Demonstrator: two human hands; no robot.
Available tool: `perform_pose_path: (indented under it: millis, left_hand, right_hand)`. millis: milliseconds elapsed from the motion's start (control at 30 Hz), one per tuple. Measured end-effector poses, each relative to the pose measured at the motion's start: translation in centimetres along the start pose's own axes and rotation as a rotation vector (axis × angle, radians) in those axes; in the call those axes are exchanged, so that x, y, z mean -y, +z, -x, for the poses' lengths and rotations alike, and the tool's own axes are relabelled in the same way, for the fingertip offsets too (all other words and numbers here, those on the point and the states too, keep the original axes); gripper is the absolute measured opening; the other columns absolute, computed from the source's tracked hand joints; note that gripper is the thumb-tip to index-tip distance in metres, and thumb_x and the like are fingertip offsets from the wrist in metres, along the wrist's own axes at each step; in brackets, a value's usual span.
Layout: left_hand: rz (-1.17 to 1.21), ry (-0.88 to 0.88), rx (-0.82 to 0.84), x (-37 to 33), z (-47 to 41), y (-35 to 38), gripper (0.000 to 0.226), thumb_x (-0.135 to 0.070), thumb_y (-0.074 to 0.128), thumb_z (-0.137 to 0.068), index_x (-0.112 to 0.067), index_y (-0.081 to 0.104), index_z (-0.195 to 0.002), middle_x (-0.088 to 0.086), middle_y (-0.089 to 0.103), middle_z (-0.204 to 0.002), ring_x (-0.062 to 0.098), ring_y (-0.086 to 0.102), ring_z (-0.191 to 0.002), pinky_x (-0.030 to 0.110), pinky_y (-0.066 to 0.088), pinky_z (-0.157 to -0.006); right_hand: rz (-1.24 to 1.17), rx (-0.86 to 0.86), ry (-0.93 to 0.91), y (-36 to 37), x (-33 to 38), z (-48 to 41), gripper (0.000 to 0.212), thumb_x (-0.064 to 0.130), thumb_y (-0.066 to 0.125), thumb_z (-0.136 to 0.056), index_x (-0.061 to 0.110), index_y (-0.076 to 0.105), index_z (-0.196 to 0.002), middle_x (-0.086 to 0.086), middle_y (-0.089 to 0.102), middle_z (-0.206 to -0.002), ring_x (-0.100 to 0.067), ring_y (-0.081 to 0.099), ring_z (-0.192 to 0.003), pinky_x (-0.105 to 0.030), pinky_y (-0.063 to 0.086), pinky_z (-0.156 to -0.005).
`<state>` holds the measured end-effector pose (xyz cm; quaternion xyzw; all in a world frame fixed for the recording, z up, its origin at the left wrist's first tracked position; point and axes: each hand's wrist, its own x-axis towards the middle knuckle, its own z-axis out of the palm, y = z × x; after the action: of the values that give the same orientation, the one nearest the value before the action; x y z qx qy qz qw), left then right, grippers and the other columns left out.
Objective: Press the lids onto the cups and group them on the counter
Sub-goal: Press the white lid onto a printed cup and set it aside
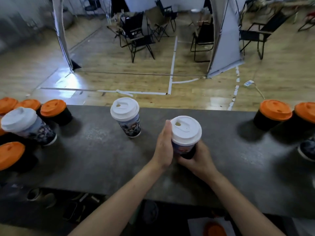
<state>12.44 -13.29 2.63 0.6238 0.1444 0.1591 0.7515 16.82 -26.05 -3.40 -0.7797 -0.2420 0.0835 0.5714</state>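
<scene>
I hold a printed paper cup with a white lid (185, 132) at the middle of the grey counter (95, 160). My left hand (164, 147) lies flat against the cup's left side. From below and the right, my right hand (197, 157) wraps around its lower body. A second white-lidded printed cup (127, 116) stands alone a little to the left and farther back. At the left end a third white-lidded cup (27, 126) stands among several black cups with orange lids (53, 110).
Two orange-lidded black cups (274, 113) stand at the counter's right end, with a dark cup (307, 149) partly cut off by the frame edge. An orange lid (214, 229) lies on white paper below the counter's near edge. Folding chairs (136, 36) stand on the wooden floor beyond.
</scene>
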Motion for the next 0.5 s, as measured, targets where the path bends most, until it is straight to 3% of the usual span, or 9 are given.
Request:
perform_pose_path:
  millis: [100, 200, 267, 333, 400, 500]
  left_hand:
    - [-0.048, 0.092, -0.105, 0.7, 0.3, 0.9, 0.043, -0.036, 0.027, -0.107, -0.02, 0.067, -0.112, -0.011, 0.076, -0.106, 0.005, 0.066, -0.108, 0.02, 0.049, -0.095]
    - [-0.016, 0.05, -0.077, -0.1, -0.7, 0.5, 0.038, -0.029, 0.034, -0.103, -0.018, 0.071, -0.102, -0.01, 0.077, -0.096, 0.003, 0.067, -0.097, 0.021, 0.049, -0.088]
    - [0.061, -0.06, 0.041, -1.0, -1.7, 0.1, 0.039, -0.035, 0.043, -0.099, -0.01, 0.074, -0.101, 0.005, 0.076, -0.1, 0.016, 0.068, -0.099, 0.031, 0.05, -0.092]
    - [0.101, -0.117, 0.062, -1.4, -2.2, 0.0, 0.045, -0.048, 0.056, -0.088, -0.009, 0.076, -0.097, 0.016, 0.072, -0.102, 0.027, 0.064, -0.101, 0.039, 0.047, -0.094]
    - [0.076, -0.08, -0.018, -1.1, -1.9, 0.1, 0.038, -0.047, 0.056, -0.085, -0.016, 0.079, -0.086, 0.01, 0.074, -0.095, 0.021, 0.066, -0.095, 0.034, 0.051, -0.089]
    - [0.086, 0.008, -0.112, -0.8, -0.8, 0.9, 0.038, -0.036, 0.044, -0.09, -0.017, 0.076, -0.085, -0.001, 0.077, -0.087, 0.012, 0.07, -0.086, 0.024, 0.054, -0.078]
  right_hand:
    - [0.008, -0.01, 0.006, 0.2, 0.0, -0.1, 0.089, 0.022, 0.094, -0.066, 0.015, 0.047, -0.142, 0.008, 0.058, -0.141, -0.001, 0.054, -0.132, -0.024, 0.047, -0.105]
    - [-0.005, -0.067, 0.025, 0.0, 0.0, 0.2, 0.086, 0.007, 0.095, -0.061, 0.032, 0.045, -0.126, 0.026, 0.056, -0.125, 0.015, 0.057, -0.11, -0.005, 0.044, -0.088]
    - [0.018, -0.015, 0.037, -0.2, -0.1, 0.3, 0.085, 0.01, 0.094, -0.064, 0.038, 0.046, -0.127, 0.029, 0.058, -0.125, 0.013, 0.058, -0.111, -0.006, 0.045, -0.089]
    - [0.013, 0.029, 0.026, -0.2, 0.2, 0.2, 0.087, 0.017, 0.093, -0.066, 0.03, 0.048, -0.139, 0.025, 0.06, -0.134, 0.008, 0.056, -0.124, -0.019, 0.049, -0.101]
    - [0.009, 0.029, 0.001, 0.0, 0.5, 0.0, 0.093, 0.027, 0.093, -0.065, 0.025, 0.046, -0.145, 0.019, 0.058, -0.141, -0.002, 0.055, -0.131, -0.028, 0.049, -0.105]
    - [-0.014, -0.023, 0.018, 0.0, 1.0, 0.1, 0.09, 0.045, 0.091, -0.058, 0.031, 0.047, -0.136, 0.02, 0.06, -0.135, 0.002, 0.058, -0.124, -0.022, 0.05, -0.098]
